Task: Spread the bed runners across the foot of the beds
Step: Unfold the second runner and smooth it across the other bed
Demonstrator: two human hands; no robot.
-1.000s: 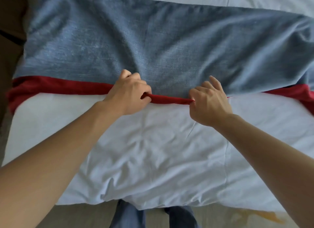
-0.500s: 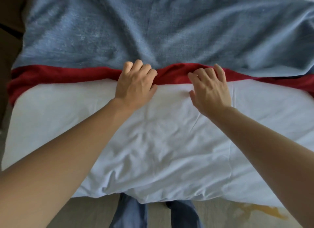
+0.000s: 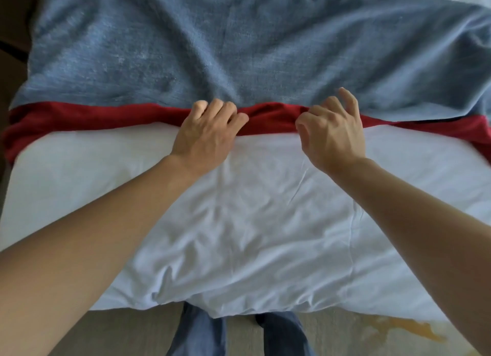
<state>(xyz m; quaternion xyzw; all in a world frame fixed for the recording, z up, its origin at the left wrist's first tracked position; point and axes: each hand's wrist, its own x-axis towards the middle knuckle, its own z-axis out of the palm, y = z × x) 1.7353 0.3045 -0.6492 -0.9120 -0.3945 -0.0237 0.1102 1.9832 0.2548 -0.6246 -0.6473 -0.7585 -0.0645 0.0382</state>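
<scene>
bed runner [image 3: 239,53]: blue cloth, red edge [image 3: 93,116], across white bed [image 3: 252,209], beyond both hands
left hand [image 3: 206,135]: fingers curled, knuckles on red edge; grip unclear
right hand [image 3: 332,132]: just right of left, thumb and forefinger pinch red edge, other fingers lifted
jeans [image 3: 196,334]: nearest, below wrists
</scene>
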